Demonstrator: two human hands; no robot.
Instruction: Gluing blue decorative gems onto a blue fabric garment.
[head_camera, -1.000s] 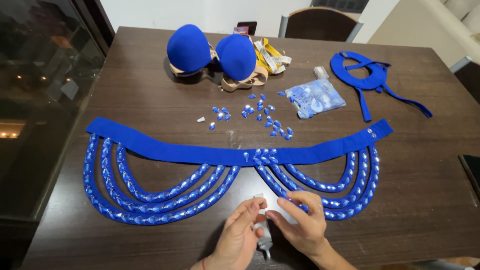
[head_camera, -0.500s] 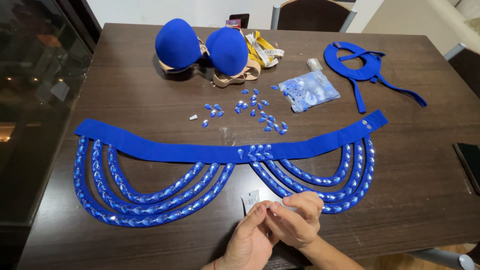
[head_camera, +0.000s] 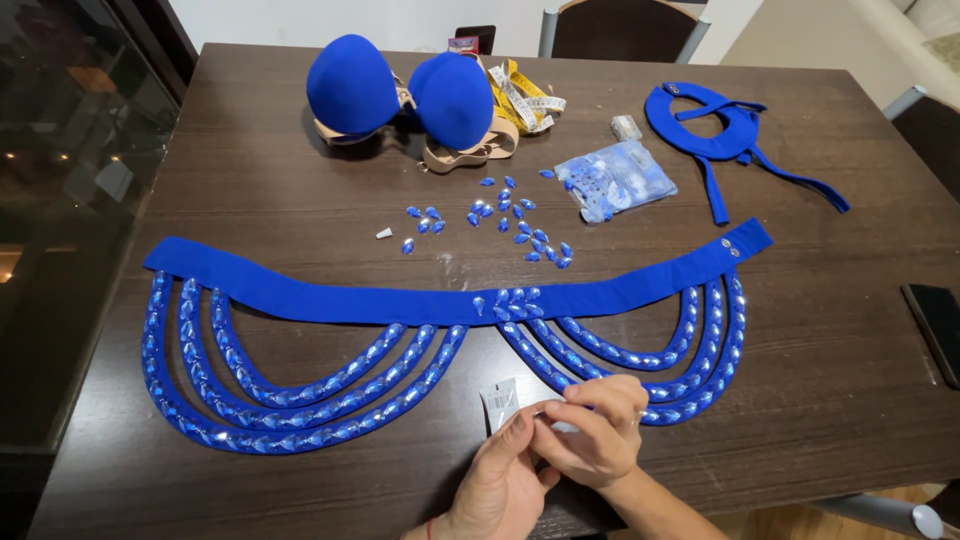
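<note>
head view | left hand (head_camera: 500, 485) and right hand (head_camera: 590, 435) together pinch a small white packet (head_camera: 500, 403) at the near table (head_camera: 850, 390) edge | packet just below the blue jewelled belt (head_camera: 450, 300) | loose blue gems (head_camera: 500, 225) lie farther back

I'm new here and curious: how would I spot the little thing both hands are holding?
Start at the long blue belt with gem-lined loops across the dark wooden table. Just below its middle, at the near edge, the left hand and right hand pinch a small white tube. It alone is white and flat there, not blue.
</note>
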